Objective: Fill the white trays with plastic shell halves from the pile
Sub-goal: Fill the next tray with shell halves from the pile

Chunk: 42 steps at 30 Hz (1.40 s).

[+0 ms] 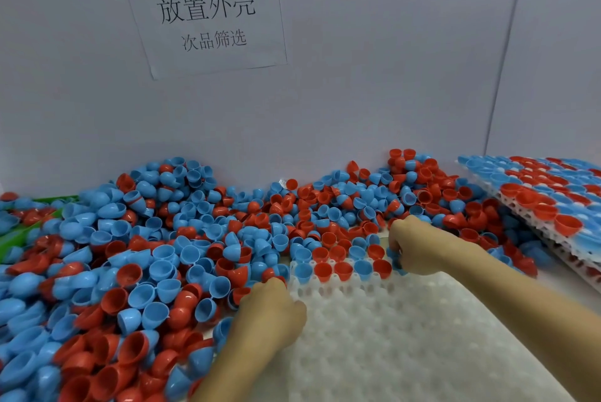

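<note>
My left hand sits low and just left of centre in the frame, at the left edge of the white tray, fingers curled down into the edge of the pile; a red shell shows just past my knuckles, but I cannot tell whether the fingers have closed on anything. My right hand is right of centre, at the tray's far right corner, its fingers bent around small blue shell halves that peek out beneath them. The tray fills the lower middle and lower right of the frame, most of its round pockets bare. Only its far edge is stocked: a front row of five cups, open side up, reading blue, red, red, blue, red from left to right, with another row of red and blue cups just behind it against the pile. The pile of red and blue shell halves spreads across the whole left half of the frame and runs along the back, heaped against the grey wall, reaching right up to the tray's left and far edges. At the right edge of the frame a stack of filled trays leans at a tilt, its pockets loaded with red and blue halves. A strip of green shows under the shells at the far left. In the upper left, a paper sign with printed characters is stuck to the wall.
</note>
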{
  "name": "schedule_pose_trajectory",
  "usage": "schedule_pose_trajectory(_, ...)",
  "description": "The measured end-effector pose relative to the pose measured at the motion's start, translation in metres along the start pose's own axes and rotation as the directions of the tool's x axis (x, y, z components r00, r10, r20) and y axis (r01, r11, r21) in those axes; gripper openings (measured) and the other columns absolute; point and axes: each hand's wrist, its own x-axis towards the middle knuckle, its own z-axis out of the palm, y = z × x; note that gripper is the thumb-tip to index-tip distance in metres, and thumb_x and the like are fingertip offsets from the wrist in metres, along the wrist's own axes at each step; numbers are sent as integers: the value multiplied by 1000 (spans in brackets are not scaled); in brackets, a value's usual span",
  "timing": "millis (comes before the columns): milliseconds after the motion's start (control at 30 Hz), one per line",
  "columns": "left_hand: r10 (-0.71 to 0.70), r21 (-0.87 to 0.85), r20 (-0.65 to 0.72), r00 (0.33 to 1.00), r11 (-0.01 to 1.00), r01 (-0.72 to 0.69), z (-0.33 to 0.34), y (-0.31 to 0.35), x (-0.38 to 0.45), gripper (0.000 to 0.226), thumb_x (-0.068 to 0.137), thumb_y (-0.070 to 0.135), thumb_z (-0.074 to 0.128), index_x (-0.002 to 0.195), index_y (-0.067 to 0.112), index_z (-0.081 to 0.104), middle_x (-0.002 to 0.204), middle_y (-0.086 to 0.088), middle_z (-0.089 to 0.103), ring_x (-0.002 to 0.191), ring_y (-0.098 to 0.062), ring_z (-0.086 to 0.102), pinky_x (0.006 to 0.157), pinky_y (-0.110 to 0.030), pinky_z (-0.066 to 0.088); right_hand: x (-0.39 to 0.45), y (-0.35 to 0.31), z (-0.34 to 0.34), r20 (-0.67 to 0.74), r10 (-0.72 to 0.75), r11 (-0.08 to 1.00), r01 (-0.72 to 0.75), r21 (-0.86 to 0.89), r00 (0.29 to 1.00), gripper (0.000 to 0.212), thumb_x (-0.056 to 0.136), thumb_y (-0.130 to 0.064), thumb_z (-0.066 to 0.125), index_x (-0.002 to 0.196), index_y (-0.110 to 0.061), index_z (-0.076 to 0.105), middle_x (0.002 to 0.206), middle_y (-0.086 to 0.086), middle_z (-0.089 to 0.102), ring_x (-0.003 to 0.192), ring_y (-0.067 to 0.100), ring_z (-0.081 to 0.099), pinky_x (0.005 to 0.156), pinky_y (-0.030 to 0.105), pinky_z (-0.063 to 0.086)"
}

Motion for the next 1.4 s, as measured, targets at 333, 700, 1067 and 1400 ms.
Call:
schedule_pose_trajectory(333,5,-275,-220,975,959,-67,-1,-14,-1,54,95,49,56,55,14,47,51,2,48,49,-14,46,52,-29,42,-7,-9,-2,-57,-15,990,7,-140,998,18,88,-13,70,101,-15,59,79,-4,48,67,12,50,62,25,50)
schedule_pose_trajectory(700,37,-427,-338,940,884,-188,0,-23,0,42,96,38,57,75,3,63,52,3,50,43,-9,40,46,-23,37,-5,-20,7,-163,-21,988,-5,-156,986,21,91,-10,66,86,-19,47,71,-5,41,67,13,52,63,26,50)
schedule_pose_trajectory(1067,-65,-963,-14,998,270,4,-15,-20,-1,29,87,14,52,62,8,64,54,-8,49,43,-16,41,39,-23,33,2,-4,4,-41,21,999,-23,-43,999,14,88,-8,67,101,-9,72,80,1,61,65,12,54,62,22,51)
schedule_pose_trajectory(1400,-100,-973,37,994,-232,13,-26,-24,-6,19,68,5,42,81,6,56,60,-6,51,45,-13,41,35,-17,31,-5,-24,-15,-195,-26,998,35,45,980,15,94,-12,60,96,-13,75,93,3,72,78,15,69,73,32,61)
